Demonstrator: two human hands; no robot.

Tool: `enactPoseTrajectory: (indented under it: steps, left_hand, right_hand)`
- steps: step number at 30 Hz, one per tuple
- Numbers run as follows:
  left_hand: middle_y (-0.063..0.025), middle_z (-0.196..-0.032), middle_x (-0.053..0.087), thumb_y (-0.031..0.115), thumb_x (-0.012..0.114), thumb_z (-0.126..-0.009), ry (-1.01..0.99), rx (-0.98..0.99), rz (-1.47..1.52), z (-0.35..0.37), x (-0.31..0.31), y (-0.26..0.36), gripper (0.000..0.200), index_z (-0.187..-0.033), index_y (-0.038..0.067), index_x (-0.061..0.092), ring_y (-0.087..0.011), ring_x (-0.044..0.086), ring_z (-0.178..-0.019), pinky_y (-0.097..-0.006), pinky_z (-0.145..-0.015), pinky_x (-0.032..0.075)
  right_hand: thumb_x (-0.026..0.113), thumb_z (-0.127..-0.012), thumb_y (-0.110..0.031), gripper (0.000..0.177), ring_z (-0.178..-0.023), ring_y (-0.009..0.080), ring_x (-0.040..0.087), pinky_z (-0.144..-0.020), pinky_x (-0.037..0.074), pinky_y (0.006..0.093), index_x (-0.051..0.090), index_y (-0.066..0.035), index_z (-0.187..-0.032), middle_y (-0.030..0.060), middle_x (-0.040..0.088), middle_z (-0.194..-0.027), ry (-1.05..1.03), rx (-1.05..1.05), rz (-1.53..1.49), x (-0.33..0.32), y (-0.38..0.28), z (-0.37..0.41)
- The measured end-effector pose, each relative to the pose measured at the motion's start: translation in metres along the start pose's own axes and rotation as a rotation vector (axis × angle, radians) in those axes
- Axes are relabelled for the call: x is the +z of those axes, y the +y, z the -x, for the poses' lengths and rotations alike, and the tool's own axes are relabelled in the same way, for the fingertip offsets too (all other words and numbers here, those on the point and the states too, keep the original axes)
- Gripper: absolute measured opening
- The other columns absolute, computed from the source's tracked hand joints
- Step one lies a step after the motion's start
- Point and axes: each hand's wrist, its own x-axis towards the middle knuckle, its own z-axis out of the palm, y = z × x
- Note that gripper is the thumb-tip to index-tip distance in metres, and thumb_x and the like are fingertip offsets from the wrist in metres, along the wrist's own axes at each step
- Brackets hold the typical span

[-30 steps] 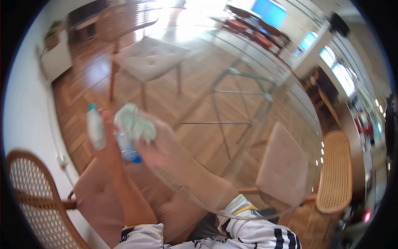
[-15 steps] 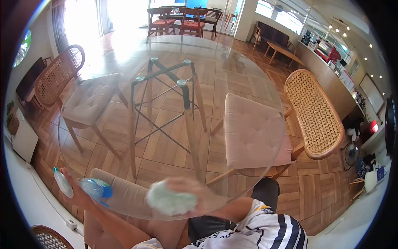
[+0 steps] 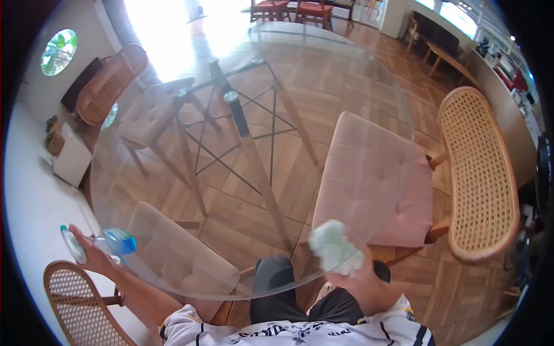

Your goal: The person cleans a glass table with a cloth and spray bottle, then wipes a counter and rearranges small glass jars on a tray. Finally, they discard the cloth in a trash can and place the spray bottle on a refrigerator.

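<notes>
A round glass tabletop (image 3: 242,230) stretches out in front of me. At its near left edge my left hand (image 3: 95,256) is closed round a spray bottle (image 3: 120,241) with blue on its body; a white part with a teal tip shows on the hand's other side. The bottle lies tilted, pointing right. A crumpled pale green cloth (image 3: 336,248) is gripped in my right hand (image 3: 359,279) at the near right rim of the glass. The cloth seems to rest on the glass near its rim; whether it touches is hard to tell.
Crossed wooden table legs (image 3: 259,173) with dark metal rods stand under the glass. A pink cushioned chair (image 3: 369,179) with a woven back is on the right, a beige chair seat (image 3: 173,248) near left, another cushioned chair (image 3: 150,121) far left. A counter (image 3: 508,104) runs along the right.
My right hand and the cloth have moved right, toward the near right rim. My left hand still grips the spray bottle. The whole view has shifted, with the room appearing farther right.
</notes>
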Motion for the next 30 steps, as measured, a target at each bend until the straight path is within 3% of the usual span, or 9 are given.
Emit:
enactPoseTrajectory:
  steps: [4,10,15,18,20,22,23,28,30]
  left_hand:
    - [-0.0083,-0.09,0.068,0.038,0.071,-0.088,0.024,-0.038,-0.241,0.014,-0.011,0.069,0.047,-0.113,-0.002,0.067,-0.0114,0.058,-0.064,-0.0258,-0.053,0.046]
    - [-0.0051,-0.084,0.067,0.028,0.066,-0.091,-0.191,0.008,-0.355,-0.004,-0.03,0.176,0.037,-0.11,-0.003,0.068,-0.0102,0.057,-0.062,-0.0258,-0.052,0.045]
    - [-0.0035,-0.076,0.065,0.028,0.067,-0.09,-0.328,-0.131,-0.464,-0.037,-0.002,0.274,0.035,-0.108,-0.002,0.069,-0.0087,0.054,-0.056,-0.025,-0.048,0.042]
    - [-0.0068,-0.092,0.07,0.028,0.068,-0.09,-0.416,-0.157,-0.398,-0.043,0.035,0.336,0.034,-0.108,-0.002,0.069,-0.0087,0.055,-0.059,-0.0249,-0.051,0.045]
    - [-0.0059,-0.105,0.069,0.023,0.067,-0.091,-0.586,-0.16,-0.305,-0.049,0.044,0.355,0.035,-0.118,0.001,0.065,-0.0072,0.059,-0.072,-0.024,-0.056,0.049]
    - [-0.0034,-0.104,0.069,0.023,0.065,-0.092,-0.719,-0.209,-0.174,-0.037,0.056,0.386,0.032,-0.116,0.002,0.065,-0.0063,0.06,-0.073,-0.0228,-0.058,0.049]
    - [-0.0041,-0.101,0.069,0.02,0.065,-0.091,-0.847,-0.194,-0.113,-0.024,0.06,0.404,0.029,-0.113,0.002,0.066,-0.0085,0.061,-0.073,-0.0244,-0.059,0.049]
    - [-0.0111,-0.082,0.062,0.005,0.071,-0.076,-1.501,-0.012,-0.124,0.034,0.069,0.492,0.019,-0.094,0.001,0.069,-0.0233,0.062,-0.068,-0.0335,-0.065,0.05]
    - [-0.01,-0.093,0.063,0.005,0.07,-0.077,-1.68,-0.071,-0.03,0.052,0.065,0.513,0.02,-0.097,0.002,0.069,-0.0181,0.062,-0.078,-0.0308,-0.069,0.049]
  right_hand:
    - [0.051,-0.098,-0.027,0.029,-0.091,0.0208,0.064,-0.061,0.054,0.0322,0.054,-0.006,-0.118,0.0122,0.063,-0.107,0.119,-0.223,-0.072,-0.023,-0.057,0.049]
    - [0.048,-0.099,-0.019,0.019,-0.093,0.0222,0.063,-0.075,0.053,0.0365,0.055,-0.008,-0.114,0.0108,0.063,-0.11,0.645,-0.491,0.398,0.011,-0.088,0.076]
    - [0.043,-0.101,-0.026,0.027,-0.096,0.0255,0.063,-0.075,0.054,0.0419,0.054,-0.007,-0.118,0.0111,0.063,-0.113,0.676,-0.367,0.361,0.119,-0.114,0.087]
    - [0.045,-0.1,-0.032,0.033,-0.096,0.0239,0.064,-0.073,0.055,0.0422,0.054,-0.008,-0.121,0.0096,0.063,-0.113,0.667,-0.293,0.215,0.201,-0.134,0.086]
    - [0.052,-0.098,-0.031,0.034,-0.096,0.0248,0.064,-0.073,0.055,0.0404,0.052,-0.007,-0.122,0.0099,0.063,-0.114,0.633,-0.273,0.273,0.236,-0.148,0.093]
    - [0.057,-0.096,-0.027,0.034,-0.096,0.0253,0.064,-0.074,0.056,0.0387,0.051,-0.007,-0.123,0.0104,0.062,-0.114,0.615,-0.271,0.41,0.267,-0.161,0.099]
    - [0.06,-0.093,-0.012,0.031,-0.097,0.0234,0.064,-0.077,0.057,0.0388,0.051,-0.003,-0.121,0.0123,0.063,-0.112,0.615,-0.29,0.387,0.284,-0.168,0.101]
    - [0.057,-0.093,-0.002,0.024,-0.096,0.0175,0.065,-0.079,0.058,0.0359,0.054,-0.001,-0.117,0.0088,0.065,-0.107,0.719,-0.297,0.658,0.329,-0.174,0.107]
    - [0.059,-0.093,-0.003,0.022,-0.095,0.0163,0.065,-0.078,0.058,0.0338,0.056,-0.001,-0.114,0.0087,0.066,-0.105,0.734,-0.275,0.696,0.35,-0.171,0.102]
